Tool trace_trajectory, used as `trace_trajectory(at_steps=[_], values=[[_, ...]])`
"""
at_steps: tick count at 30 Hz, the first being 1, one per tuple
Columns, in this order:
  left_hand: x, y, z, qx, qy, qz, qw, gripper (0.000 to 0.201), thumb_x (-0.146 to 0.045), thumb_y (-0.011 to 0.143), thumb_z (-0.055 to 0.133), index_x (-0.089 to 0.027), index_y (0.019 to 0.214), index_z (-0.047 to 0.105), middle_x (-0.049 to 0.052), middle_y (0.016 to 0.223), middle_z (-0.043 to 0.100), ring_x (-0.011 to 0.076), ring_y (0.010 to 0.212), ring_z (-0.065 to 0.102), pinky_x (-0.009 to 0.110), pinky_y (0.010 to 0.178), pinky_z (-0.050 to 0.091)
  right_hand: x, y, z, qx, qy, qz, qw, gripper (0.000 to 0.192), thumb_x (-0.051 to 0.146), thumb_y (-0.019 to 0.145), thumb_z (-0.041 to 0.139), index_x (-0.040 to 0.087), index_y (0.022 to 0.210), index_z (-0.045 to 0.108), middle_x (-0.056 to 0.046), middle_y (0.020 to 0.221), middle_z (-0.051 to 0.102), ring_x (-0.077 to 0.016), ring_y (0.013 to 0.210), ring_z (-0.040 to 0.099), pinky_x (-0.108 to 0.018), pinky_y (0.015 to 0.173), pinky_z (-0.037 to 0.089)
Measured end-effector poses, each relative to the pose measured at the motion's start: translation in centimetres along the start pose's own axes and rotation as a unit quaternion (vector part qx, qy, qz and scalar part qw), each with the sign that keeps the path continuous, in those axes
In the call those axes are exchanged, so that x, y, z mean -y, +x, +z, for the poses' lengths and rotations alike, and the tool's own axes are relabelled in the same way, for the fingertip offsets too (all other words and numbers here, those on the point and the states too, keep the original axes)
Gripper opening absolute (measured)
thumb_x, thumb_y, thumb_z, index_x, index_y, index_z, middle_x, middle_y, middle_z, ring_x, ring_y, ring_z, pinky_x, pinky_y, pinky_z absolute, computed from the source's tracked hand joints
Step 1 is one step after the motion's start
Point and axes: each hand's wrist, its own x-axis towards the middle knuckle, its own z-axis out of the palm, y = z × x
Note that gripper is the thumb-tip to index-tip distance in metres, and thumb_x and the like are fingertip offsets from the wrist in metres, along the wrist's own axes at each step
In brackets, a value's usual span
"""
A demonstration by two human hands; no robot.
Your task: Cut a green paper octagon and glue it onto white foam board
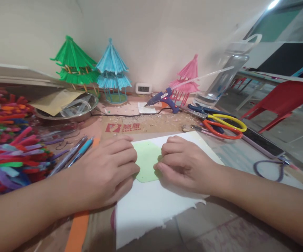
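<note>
A flat light green sheet (147,161) with angled corners lies on a torn-edged white sheet of paper (146,210). My left hand (109,168), seen from its back, has its fingers curled together at the green sheet's left edge. Opposite it, my right hand (183,162) is closed, with thumb and curled fingers at the right edge. Both edges of the green sheet are partly covered by my fingers. The undersides of my fingertips are hidden.
A blue glue gun (164,99) stands behind my hands. Scissors (222,126) lie at right near a phone (261,141) and water bottle (217,77). Green (74,63), blue (113,70) and pink (188,77) pavilion models line the wall. Fuzzy craft stems (7,150) fill the left.
</note>
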Motion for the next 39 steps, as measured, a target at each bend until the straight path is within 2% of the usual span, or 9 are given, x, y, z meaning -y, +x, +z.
trace_trajectory(at_steps=[7, 9, 15, 22, 24, 29, 31, 36, 39], values=[[0.4, 0.2, 0.2, -0.070, -0.171, -0.197, 0.963, 0.022, -0.013, 0.087, 0.044, -0.019, 0.079, 0.064, 0.002, 0.077, 0.064, 0.0176, 0.075, 0.060, 0.030, 0.070, 0.048, -0.1, 0.1, -0.5, -0.048, 0.127, 0.172, 0.976, 0.031, 0.020, 0.096, 0.044, 0.019, 0.071, 0.062, 0.000, 0.066, 0.059, -0.0131, 0.062, 0.054, -0.025, 0.061, 0.040], [0.5, 0.6, 0.2, -0.063, -0.263, -0.278, 0.922, 0.020, -0.020, 0.087, 0.047, -0.020, 0.080, 0.066, 0.002, 0.078, 0.066, 0.0174, 0.074, 0.062, 0.028, 0.066, 0.048, -0.2, 0.2, -0.5, -0.048, 0.143, 0.192, 0.970, 0.031, 0.023, 0.096, 0.044, 0.019, 0.072, 0.063, 0.000, 0.066, 0.061, -0.0131, 0.062, 0.055, -0.025, 0.062, 0.041], [1.0, 1.0, 0.1, -0.046, -0.493, -0.455, 0.740, 0.022, -0.038, 0.074, 0.070, -0.019, 0.084, 0.071, 0.000, 0.070, 0.066, 0.0104, 0.050, 0.053, 0.021, 0.044, 0.040, 0.1, 0.4, -0.6, -0.029, 0.135, 0.188, 0.972, 0.033, 0.023, 0.095, 0.044, 0.018, 0.071, 0.065, -0.001, 0.066, 0.061, -0.0138, 0.064, 0.058, -0.025, 0.062, 0.042], [1.7, 0.6, 0.5, -0.083, -0.578, -0.502, 0.638, 0.029, -0.038, 0.068, 0.078, -0.017, 0.085, 0.071, 0.002, 0.074, 0.065, 0.0107, 0.055, 0.057, 0.019, 0.045, 0.040, 0.1, 0.6, -0.4, -0.027, 0.124, 0.167, 0.978, 0.032, 0.024, 0.096, 0.043, 0.018, 0.073, 0.064, -0.003, 0.067, 0.062, -0.0151, 0.064, 0.060, -0.026, 0.061, 0.044], [1.8, 0.7, 0.7, -0.090, -0.565, -0.496, 0.654, 0.030, -0.039, 0.069, 0.077, -0.017, 0.088, 0.070, 0.003, 0.076, 0.065, 0.0124, 0.058, 0.058, 0.020, 0.046, 0.041, 0.1, 0.4, -0.5, -0.035, 0.125, 0.166, 0.978, 0.029, 0.024, 0.096, 0.044, 0.019, 0.075, 0.063, -0.003, 0.069, 0.064, -0.0157, 0.066, 0.062, -0.026, 0.063, 0.046], [1.8, 0.6, 1.1, -0.099, -0.415, -0.431, 0.795, 0.023, -0.033, 0.074, 0.069, -0.021, 0.094, 0.068, 0.004, 0.092, 0.069, 0.0198, 0.080, 0.066, 0.029, 0.064, 0.054, 0.5, -0.3, -0.3, -0.047, 0.174, 0.137, 0.974, 0.013, 0.022, 0.098, 0.046, 0.022, 0.104, 0.056, -0.009, 0.106, 0.073, -0.0194, 0.098, 0.070, -0.031, 0.084, 0.053], [1.7, 0.5, 1.3, -0.077, -0.374, -0.402, 0.832, 0.023, -0.029, 0.077, 0.063, -0.021, 0.098, 0.067, 0.004, 0.097, 0.070, 0.0223, 0.090, 0.067, 0.033, 0.075, 0.056, 0.6, -0.5, -0.2, -0.029, 0.192, 0.118, 0.974, 0.013, 0.020, 0.098, 0.046, 0.023, 0.110, 0.050, -0.012, 0.123, 0.068, -0.0205, 0.113, 0.066, -0.035, 0.092, 0.052], [1.7, 0.3, 1.2, -0.029, -0.312, -0.362, 0.878, 0.026, -0.023, 0.081, 0.053, -0.019, 0.105, 0.064, 0.006, 0.105, 0.072, 0.0231, 0.102, 0.065, 0.040, 0.091, 0.054, 1.3, -0.1, -0.7, 0.043, 0.228, 0.089, 0.969, 0.011, 0.023, 0.094, 0.055, 0.022, 0.102, 0.046, -0.018, 0.126, 0.060, -0.0239, 0.117, 0.060, -0.042, 0.096, 0.051], [1.6, 0.2, 1.2, -0.020, -0.286, -0.353, 0.891, 0.025, -0.023, 0.083, 0.051, -0.020, 0.103, 0.064, 0.006, 0.104, 0.072, 0.0223, 0.100, 0.066, 0.039, 0.091, 0.055, 2.0, 0.2, -1.4, 0.122, 0.386, 0.111, 0.908, 0.021, 0.039, 0.099, 0.051, 0.022, 0.088, 0.049, -0.011, 0.098, 0.067, -0.0205, 0.092, 0.066, -0.041, 0.089, 0.054]])
